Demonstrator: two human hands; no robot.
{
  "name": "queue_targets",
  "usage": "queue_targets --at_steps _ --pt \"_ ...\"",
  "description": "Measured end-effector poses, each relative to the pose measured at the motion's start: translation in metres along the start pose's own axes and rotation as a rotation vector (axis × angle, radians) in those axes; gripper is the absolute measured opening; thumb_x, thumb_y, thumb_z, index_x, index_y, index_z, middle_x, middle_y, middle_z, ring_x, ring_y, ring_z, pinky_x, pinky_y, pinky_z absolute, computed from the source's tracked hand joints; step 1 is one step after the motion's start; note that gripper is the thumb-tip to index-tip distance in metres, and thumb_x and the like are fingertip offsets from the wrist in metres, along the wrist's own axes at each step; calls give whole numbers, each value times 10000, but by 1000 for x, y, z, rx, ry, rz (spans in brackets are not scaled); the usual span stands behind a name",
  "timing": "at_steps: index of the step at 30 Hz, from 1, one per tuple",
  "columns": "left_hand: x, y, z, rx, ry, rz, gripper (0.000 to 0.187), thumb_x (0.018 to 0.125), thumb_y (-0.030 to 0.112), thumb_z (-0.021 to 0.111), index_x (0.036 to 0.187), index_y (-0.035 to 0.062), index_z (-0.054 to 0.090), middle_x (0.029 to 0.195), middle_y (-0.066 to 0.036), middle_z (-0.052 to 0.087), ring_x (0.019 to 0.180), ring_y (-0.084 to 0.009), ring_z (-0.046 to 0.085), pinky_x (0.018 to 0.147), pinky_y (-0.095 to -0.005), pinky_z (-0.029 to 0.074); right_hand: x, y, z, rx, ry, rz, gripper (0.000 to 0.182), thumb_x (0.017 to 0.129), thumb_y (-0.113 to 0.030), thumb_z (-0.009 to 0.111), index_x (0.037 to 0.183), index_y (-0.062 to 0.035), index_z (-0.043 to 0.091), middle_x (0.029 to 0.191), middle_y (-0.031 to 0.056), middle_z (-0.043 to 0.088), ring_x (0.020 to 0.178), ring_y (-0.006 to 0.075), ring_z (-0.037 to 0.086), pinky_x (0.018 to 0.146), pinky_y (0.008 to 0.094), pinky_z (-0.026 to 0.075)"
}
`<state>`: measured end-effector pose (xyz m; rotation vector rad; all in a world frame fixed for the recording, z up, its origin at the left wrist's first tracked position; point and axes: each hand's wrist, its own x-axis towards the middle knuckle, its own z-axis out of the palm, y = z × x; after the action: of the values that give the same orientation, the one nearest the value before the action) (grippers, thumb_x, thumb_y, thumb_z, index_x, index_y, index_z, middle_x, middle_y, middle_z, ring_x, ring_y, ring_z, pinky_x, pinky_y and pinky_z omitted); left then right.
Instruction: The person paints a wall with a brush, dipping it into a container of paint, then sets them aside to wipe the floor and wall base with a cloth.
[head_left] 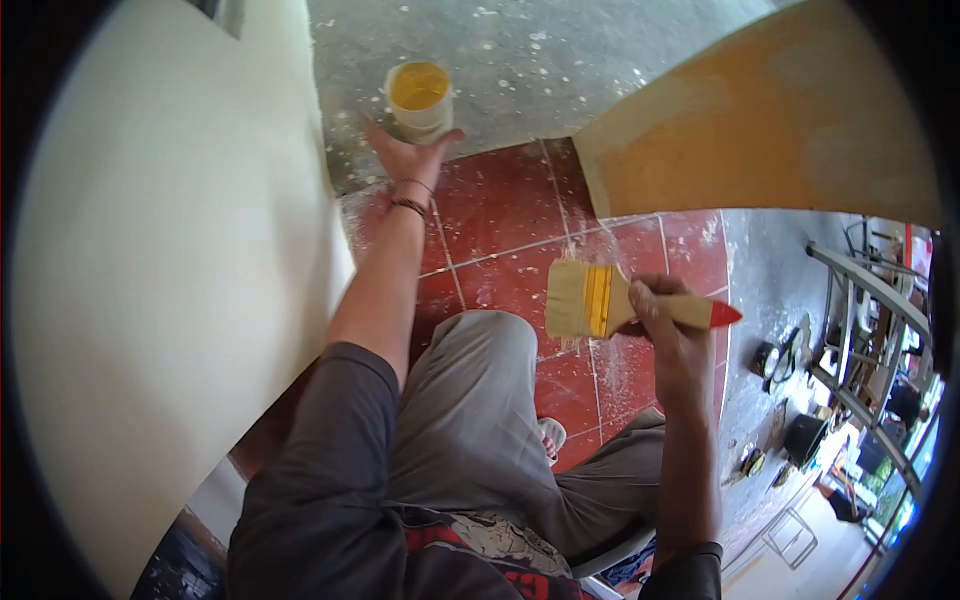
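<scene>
Dark left sleeve (330, 430) nearest the camera; cup forward-left of brush, left hand nearer it.
Right hand (655, 315) grips the paintbrush (570, 298) at the handle; long axis runs crosswise over the red tiles (495, 200), bristles left, red tip right. Cup (428, 122) with yellow inside shows over the grey floor (520, 60), by its near edge where the tiles start, close to the pale wall (200, 200); can't tell if it rests or is lifted. Left hand (412, 158) is spread at the cup's near side, thumb right, fingers left; contact unclear. Bristles don't point straight at cup, well apart from it.
</scene>
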<state>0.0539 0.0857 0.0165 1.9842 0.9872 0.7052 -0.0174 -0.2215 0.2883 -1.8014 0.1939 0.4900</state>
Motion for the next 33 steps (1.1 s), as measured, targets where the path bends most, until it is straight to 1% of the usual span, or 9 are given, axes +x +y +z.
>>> queue_targets --at_steps 1,3,6,9,14,17,23,31,33 --pt "10 -5 8 -12 -18 -2 1494 449 512 951 1504 -37 46 1509 -259 199 1381 -346 324 1133 -446 327 -9 3 -8 -17 14 13 294 930 -201 663 1082 45 607 933 99 656 820 151 659 715 285 573" --pt "26 -14 23 -491 -19 -38 1456 368 486 973 1470 -46 183 1463 -259 338 1327 -361 424 1068 -431 426 -18 10 -20 5 74 53 296 935 -211 653 1096 32 604 954 91 649 808 151 658 691 291 575" --pt "20 12 12 -134 59 115 1283 401 407 982 1420 18 306 1342 -186 520 1186 -311 571 962 -394 516 -25 16 -32 55 160 109 298 943 -221 638 1112 21 601 983 88 643 794 160 662 661 304 585" --pt "21 17 15 -158 43 37 1083 440 355 970 1327 68 418 1193 -123 636 1088 -281 635 929 -389 530 -28 11 -48 95 223 116 298 952 -220 621 1125 22 598 1004 105 643 787 177 673 657 320 601" --pt "1 25 5 -166 75 176 915 483 380 953 1211 40 516 1139 -114 652 1033 -254 651 906 -374 520 -30 6 -81 265 316 15 247 948 -176 628 1087 28 606 942 85 627 782 164 661 657 305 597" --pt "-37 51 -17 -179 25 333 810 515 269 919 1200 51 545 1102 -116 651 984 -283 657 874 -379 537 -31 -3 -98 350 321 -55 235 932 -95 620 1119 42 582 960 72 610 819 186 666 710 327 604" --pt "-126 116 -66 -367 -173 709 744 589 196 907 1220 41 545 1143 -110 616 1026 -247 621 901 -362 500 -68 -35 -92 428 67 -294 274 900 -14 606 1157 65 552 1083 149 619 949 238 677 827 328 584" --pt "-202 197 -103 -439 -253 1000 723 608 208 915 1208 45 544 1152 -121 613 1024 -289 629 886 -371 523 -117 -42 -90 419 101 -346 307 886 -146 712 1068 86 625 837 144 687 708 184 695 620 278 579" --pt "-216 202 -102 -642 -364 846 680 623 179 896 1196 42 557 1135 -121 626 1013 -287 637 885 -370 526 -121 -41 -98 314 150 -380 317 871 -155 731 1036 96 632 841 143 687 705 166 684 603 263 569"
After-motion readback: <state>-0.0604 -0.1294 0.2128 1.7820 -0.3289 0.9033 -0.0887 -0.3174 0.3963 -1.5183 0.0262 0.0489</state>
